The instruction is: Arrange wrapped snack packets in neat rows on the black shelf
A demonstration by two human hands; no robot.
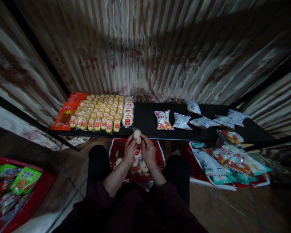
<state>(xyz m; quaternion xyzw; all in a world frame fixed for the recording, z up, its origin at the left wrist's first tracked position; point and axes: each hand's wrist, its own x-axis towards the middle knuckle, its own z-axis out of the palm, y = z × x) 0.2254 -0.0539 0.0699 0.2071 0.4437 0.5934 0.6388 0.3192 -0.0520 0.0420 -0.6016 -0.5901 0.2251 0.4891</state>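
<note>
Between my left hand and my right hand I hold a round, pale, wrapped pastry, the fingers of both hands closed on its sides. It is just in front of the shelf edge. Below my hands, between my knees, stands a red basket with more wrapped round pastries in it. On the black shelf, a column of similar round pastries with red-and-white labels lies beside rows of small yellow wrapped cakes.
An orange packet lies at the shelf's left end. Several snack bags lie on its right half. A basket heaped with bags stands at the right, and a red basket of packets at the lower left. Striped curtain hangs behind.
</note>
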